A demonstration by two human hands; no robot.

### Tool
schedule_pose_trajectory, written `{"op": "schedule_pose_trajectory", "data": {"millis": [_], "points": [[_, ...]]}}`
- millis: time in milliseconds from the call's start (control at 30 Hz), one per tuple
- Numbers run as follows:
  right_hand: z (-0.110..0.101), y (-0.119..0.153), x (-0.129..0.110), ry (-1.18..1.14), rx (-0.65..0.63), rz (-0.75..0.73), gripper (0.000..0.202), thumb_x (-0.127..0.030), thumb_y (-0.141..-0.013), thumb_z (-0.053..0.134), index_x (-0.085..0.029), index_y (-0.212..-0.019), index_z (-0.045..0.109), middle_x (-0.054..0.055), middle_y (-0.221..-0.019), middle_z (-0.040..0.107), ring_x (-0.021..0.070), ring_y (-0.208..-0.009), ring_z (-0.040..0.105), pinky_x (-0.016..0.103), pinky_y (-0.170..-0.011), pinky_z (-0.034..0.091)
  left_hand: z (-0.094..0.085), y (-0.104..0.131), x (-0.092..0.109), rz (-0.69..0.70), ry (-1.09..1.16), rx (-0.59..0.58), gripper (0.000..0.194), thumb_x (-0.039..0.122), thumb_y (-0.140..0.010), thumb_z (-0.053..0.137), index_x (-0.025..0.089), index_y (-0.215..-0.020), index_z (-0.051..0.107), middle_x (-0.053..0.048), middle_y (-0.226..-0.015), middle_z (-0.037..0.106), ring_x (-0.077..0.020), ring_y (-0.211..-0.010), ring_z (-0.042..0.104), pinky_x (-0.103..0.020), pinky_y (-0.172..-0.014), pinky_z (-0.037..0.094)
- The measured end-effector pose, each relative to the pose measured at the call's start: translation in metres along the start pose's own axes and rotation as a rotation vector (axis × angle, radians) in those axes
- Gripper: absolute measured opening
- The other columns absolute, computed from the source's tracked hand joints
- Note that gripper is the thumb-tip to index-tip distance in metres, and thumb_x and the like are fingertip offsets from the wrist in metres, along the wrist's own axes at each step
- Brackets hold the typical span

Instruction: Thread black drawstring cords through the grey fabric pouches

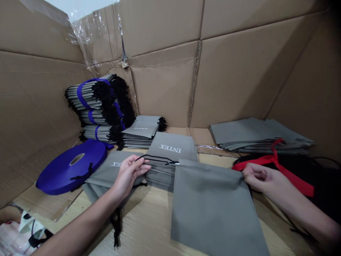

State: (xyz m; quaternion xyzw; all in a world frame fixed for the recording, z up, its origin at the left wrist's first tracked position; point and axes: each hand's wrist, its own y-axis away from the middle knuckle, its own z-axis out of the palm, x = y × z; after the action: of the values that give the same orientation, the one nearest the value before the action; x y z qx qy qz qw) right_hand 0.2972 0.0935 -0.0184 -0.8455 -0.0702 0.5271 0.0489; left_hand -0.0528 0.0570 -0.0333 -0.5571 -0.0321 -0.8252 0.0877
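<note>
while both my hands spread it out, the grey drawstring bag (210,206) sits lwr ctr-right of the frame, its bottom edge partly cut off. my left hand (134,169), just l. of ctr, is half closed: thumb & index have the black cord (157,156), which runs out from the bag's top l. corner; other fingers loosely bent. my right hand (257,175), right of ctr, is curled nearly closed, pinching the bag's top r. corner.

just behind the bag, mid-frame, is a tall stack (173,142) of grey bags w/ white intex print. behind it & a bit l., a smaller pile (141,132), black cord ends poking out r. by my l. forearm, loose bags (102,169). far l., a big blue roll (58,165) w/ bits of black cord on it; above that, upper l., stacked bundles (73,96) w/ blue straps.

right side: flat grey pieces (245,133) by the wall, & a red strip (298,183) near my r. wrist, next to smth black, can't tell what. cardboard walls (165,89) fill the upper frame.
</note>
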Motion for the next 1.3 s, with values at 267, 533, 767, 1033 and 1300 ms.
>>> {"op": "schedule_pose_trajectory", "data": {"millis": [267,533,767,1033,1300], "points": [[0.0,-0.003,0.007,-0.055,-0.031,-0.003,0.021,-0.026,-0.062,0.059,-0.02,-0.053,0.041,-0.005,-0.055,0.037,0.0112,-0.051,0.035,0.024,-0.048,0.027,-0.003,-0.005,0.0,-0.013,-0.044,-0.008,0.03,0.026,-0.067,0.076,0.014,-0.075,0.05,-0.007,-0.084,0.071,-0.0137,-0.067,0.069,-0.02,-0.064,0.056],[0.005,0.0,0.002,-0.033,-0.034,-0.04,0.022,-0.026,-0.063,0.057,-0.02,-0.053,0.039,-0.004,-0.055,0.036,0.0111,-0.052,0.034,0.023,-0.049,0.027,0.005,0.006,0.003,0.322,-0.546,0.006,0.041,0.031,-0.078,0.062,0.022,-0.11,0.038,-0.009,-0.112,0.057,-0.0142,-0.07,0.066,-0.031,-0.073,0.052],[0.018,0.006,-0.014,-0.048,-0.069,-0.024,0.023,-0.032,-0.058,0.058,-0.021,-0.051,0.039,-0.005,-0.051,0.034,0.0112,-0.05,0.032,0.023,-0.048,0.024,0.007,0.019,0.003,0.867,-1.213,-0.076,0.017,0.027,-0.079,0.061,0.021,-0.093,0.055,-0.01,-0.112,0.048,-0.0266,-0.11,0.043,-0.042,-0.094,0.035],[0.02,0.003,0.0,-0.045,-0.137,-0.057,0.022,-0.028,-0.061,0.058,-0.021,-0.053,0.039,-0.006,-0.054,0.032,0.0111,-0.051,0.031,0.023,-0.049,0.023,0.01,0.013,0.002,0.852,-1.095,-0.251,0.015,0.019,-0.087,0.05,0.019,-0.073,0.055,-0.005,-0.086,0.058,-0.0193,-0.086,0.048,-0.032,-0.079,0.038],[0.005,-0.002,0.008,-0.069,-0.108,-0.013,0.026,-0.032,-0.062,0.059,-0.02,-0.056,0.037,-0.006,-0.057,0.034,0.0104,-0.054,0.031,0.021,-0.051,0.024,0.004,0.016,0.015,0.827,-1.093,-0.309,0.023,0.015,-0.086,0.046,0.018,-0.063,0.048,-0.005,-0.083,0.059,-0.019,-0.082,0.047,-0.032,-0.075,0.038]]}}
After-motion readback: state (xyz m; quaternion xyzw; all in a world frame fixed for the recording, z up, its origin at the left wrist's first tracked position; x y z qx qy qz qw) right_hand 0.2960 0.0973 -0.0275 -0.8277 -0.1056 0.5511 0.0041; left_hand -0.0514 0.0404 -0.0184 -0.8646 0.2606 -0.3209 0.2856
